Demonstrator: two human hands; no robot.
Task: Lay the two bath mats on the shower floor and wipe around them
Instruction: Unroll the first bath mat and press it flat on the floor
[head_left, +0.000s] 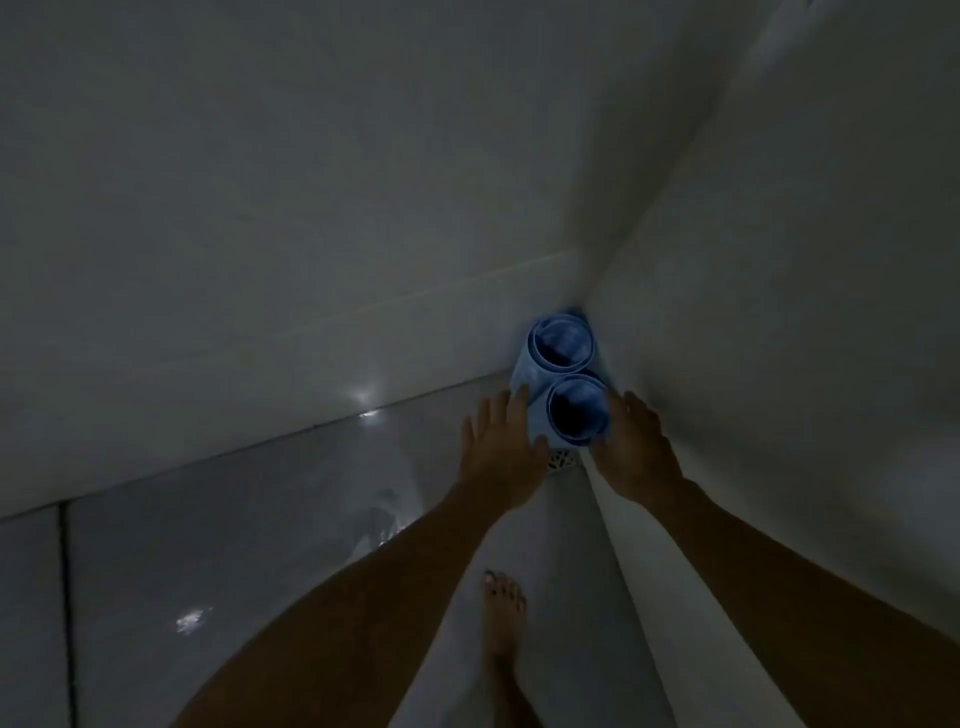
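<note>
Two blue bath mats stand rolled up on end in the corner of the dim shower. The far roll (561, 343) leans into the corner; the near roll (577, 410) stands just in front of it. My left hand (501, 447) has straight fingers against the left side of the rolls. My right hand (631, 449) reaches along the right side of the near roll, fingers extended beside it. Whether the right fingers touch the roll is hard to tell in the low light.
A floor drain grate (562, 460) shows just below the near roll. Pale tiled walls (311, 234) meet at the corner. The grey floor (234, 545) is glossy with light reflections. My bare foot (501, 623) stands on the floor behind the hands.
</note>
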